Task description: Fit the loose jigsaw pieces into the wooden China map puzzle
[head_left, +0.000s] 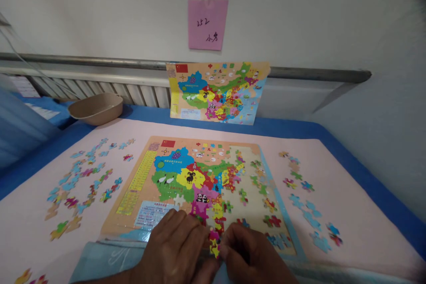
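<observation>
A jigsaw puzzle of a map lies in its frame on the pink cloth, mostly filled at the left and middle. Bare backing shows on its right side, with several loose pieces lying on it. At the front edge a small pink and yellow puzzle piece is between my hands. My right hand pinches its right side with thumb and curled fingers. My left hand lies over the front of the puzzle, its fingers bent and reaching the piece's left side; whether they grip it is hidden.
Loose pieces are scattered left of the puzzle, and more pieces lie to the right. A reference map picture leans against the wall rail. A beige basin sits back left. A pink note hangs above.
</observation>
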Tool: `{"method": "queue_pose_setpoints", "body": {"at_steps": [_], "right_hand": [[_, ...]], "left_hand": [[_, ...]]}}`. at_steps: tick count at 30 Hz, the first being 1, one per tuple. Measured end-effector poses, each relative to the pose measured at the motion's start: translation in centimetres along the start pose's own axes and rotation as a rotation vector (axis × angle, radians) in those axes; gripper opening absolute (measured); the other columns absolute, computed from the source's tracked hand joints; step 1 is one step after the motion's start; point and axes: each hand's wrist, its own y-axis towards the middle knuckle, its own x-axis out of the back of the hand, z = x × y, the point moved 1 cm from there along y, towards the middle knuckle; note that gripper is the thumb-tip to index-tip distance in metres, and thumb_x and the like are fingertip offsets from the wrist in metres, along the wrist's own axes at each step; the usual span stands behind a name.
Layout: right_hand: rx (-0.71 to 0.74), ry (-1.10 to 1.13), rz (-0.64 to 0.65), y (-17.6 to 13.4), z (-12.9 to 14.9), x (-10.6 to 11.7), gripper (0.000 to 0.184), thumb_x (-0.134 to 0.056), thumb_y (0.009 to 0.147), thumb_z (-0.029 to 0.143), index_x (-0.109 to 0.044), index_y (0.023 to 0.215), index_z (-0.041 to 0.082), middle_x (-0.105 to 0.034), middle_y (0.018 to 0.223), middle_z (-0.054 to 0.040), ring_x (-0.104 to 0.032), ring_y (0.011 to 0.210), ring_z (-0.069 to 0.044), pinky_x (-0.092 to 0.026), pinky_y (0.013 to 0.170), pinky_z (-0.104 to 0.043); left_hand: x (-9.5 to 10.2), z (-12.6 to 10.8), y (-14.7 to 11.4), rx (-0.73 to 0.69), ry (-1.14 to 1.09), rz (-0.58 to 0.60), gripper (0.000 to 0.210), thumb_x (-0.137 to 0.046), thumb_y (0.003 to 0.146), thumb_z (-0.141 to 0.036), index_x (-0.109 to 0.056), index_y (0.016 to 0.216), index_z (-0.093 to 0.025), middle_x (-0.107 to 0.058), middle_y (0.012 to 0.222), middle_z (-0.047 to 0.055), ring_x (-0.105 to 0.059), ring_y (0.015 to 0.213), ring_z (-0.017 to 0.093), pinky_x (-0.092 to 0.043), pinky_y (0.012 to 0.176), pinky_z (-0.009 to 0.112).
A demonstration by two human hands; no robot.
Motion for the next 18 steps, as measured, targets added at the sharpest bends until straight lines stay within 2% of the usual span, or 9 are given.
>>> {"method": "queue_pose_setpoints", "body": {"at_steps": [11, 18], "right_hand": [[-0.011, -0.004, -0.003, 0.43, -0.22, -0.19, 0.017, -0.060, 0.085, 0.033, -0.050, 0.075, 0.023, -0.053, 0.070, 0.0025, -0.047, 0.068, -0.016, -0.036, 0.063, -0.027], [0.042, -0.076, -0.015, 0.32, 0.00, -0.20, 0.014, -0.056, 0.085, 0.030, -0.050, 0.074, 0.024, -0.056, 0.071, 0.0016, -0.050, 0.069, -0.017, -0.037, 0.065, -0.028]], "left_hand": [[-0.15, 0.16, -0.12, 0.024, -0.058, 0.031, 0.014, -0.061, 0.098, -0.021, -0.067, 0.107, -0.012, -0.076, 0.089, 0.010, -0.072, 0.073, 0.027, -0.062, 0.059, 0.043], [-0.20, 0.09, 0.01, 0.010, -0.066, 0.010, 0.012, -0.061, 0.098, -0.019, -0.067, 0.106, -0.012, -0.076, 0.089, 0.010, -0.072, 0.071, 0.027, -0.063, 0.057, 0.044]]}}
